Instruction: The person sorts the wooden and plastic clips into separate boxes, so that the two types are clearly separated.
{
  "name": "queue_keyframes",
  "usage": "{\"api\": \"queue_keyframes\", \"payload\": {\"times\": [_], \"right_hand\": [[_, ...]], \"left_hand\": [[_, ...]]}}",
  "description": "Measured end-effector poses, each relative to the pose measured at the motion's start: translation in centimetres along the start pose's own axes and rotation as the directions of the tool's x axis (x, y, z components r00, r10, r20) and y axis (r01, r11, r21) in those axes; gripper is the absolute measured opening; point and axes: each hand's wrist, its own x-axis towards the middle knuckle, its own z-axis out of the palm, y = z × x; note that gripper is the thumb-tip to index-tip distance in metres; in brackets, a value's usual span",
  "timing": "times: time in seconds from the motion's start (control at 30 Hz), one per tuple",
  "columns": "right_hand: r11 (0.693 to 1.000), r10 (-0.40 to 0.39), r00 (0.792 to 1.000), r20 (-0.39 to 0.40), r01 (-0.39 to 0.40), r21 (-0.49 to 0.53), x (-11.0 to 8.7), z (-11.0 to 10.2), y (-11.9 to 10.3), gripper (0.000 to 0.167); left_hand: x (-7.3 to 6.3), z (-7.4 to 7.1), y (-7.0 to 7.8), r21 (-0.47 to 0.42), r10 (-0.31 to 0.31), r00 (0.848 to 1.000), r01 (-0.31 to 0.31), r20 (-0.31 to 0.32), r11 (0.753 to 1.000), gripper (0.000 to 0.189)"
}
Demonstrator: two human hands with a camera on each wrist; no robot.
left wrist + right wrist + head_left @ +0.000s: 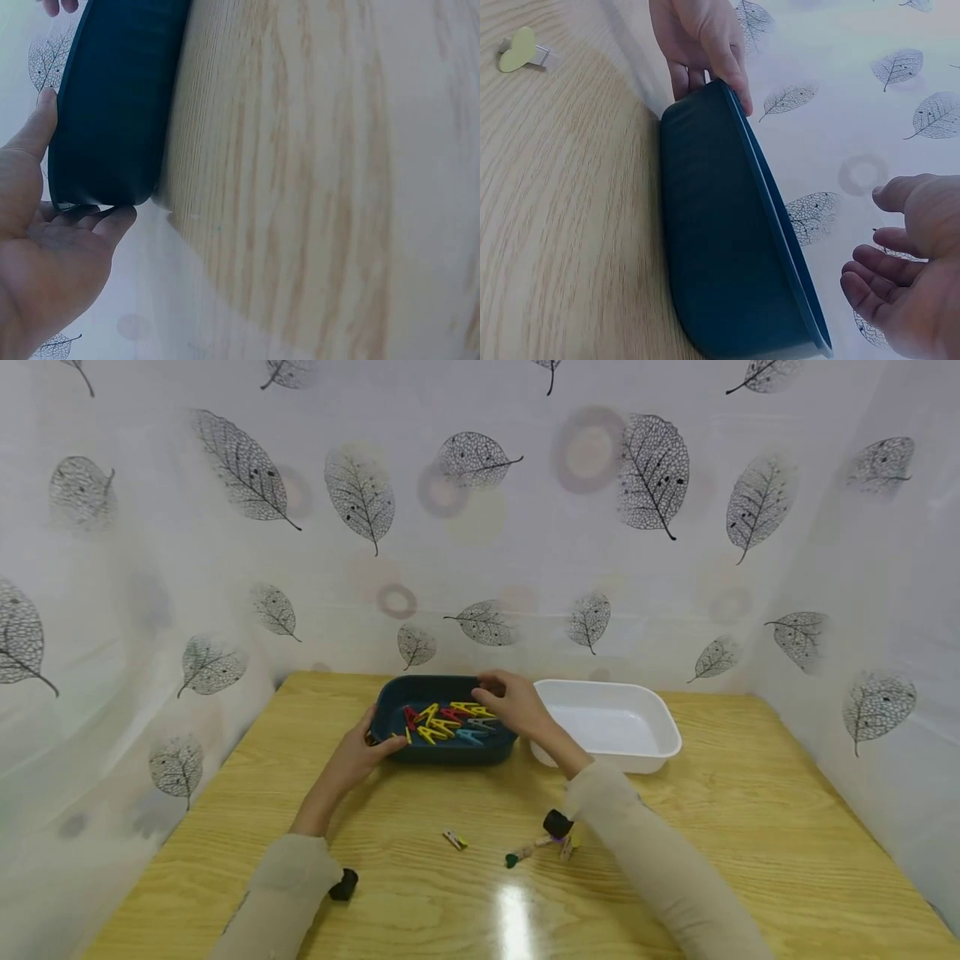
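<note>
A dark teal plastic tray [450, 755] sits near the back of the table, holding several red, yellow, blue and grey plastic clothespins [442, 723]. My left hand [354, 758] grips its left end; in the left wrist view the thumb lies at the rim and the other fingers are against the outer end wall [112, 105]. Over the tray's right back corner is my right hand [519, 703], its fingers loosely bent. The right wrist view shows that hand [915, 262] apart from the tray's side [716, 225], with nothing visible in its fingers.
A white tray [662, 762] stands just right of the teal one. Nearer on the wood-grain table [405, 910] lie a small clothespin [453, 840], wooden clothespins [566, 850] and a green heart-shaped piece [512, 860]. A leaf-print curtain [525, 560] hangs behind and at both sides.
</note>
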Motion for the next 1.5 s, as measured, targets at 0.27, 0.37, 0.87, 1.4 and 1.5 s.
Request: {"api": "queue_keyframes", "payload": {"times": [0.27, 0.37, 0.87, 1.4, 1.5], "right_hand": [[1.0, -0.017, 1.0, -0.025, 0.016, -0.019, -1.2, -1.7, 0.9, 0.041], [1.0, -0.02, 0.999, -0.045, 0.019, -0.022, -1.5, -2.3, 1.3, 0.039], [0.997, 0.005, 0.994, -0.112, -0.014, -0.078, -4.0, -5.6, 4.0, 0.04], [0.995, 0.044, 0.99, -0.133, -0.056, -0.084, -7.1, -9.1, 6.1, 0.044], [0.994, 0.053, 0.989, -0.136, -0.066, -0.092, -7.8, -9.7, 6.7, 0.044]], "left_hand": [[0.1, 0.0, 0.3, 0.01, -0.006, 1.0, 0.006, 0.004, 1.0, 0.096], [0.0, -0.1, 0.4, 0.013, -0.006, 1.0, 0.006, 0.005, 1.0, 0.096], [-0.2, 0.0, 0.3, -0.002, -0.009, 1.0, 0.009, 0.009, 1.0, 0.097], [0.0, 0.0, 0.2, -0.012, -0.013, 1.0, 0.013, 0.011, 1.0, 0.095], [0.0, 0.0, 0.2, -0.011, -0.014, 1.0, 0.014, 0.015, 1.0, 0.096]]}}
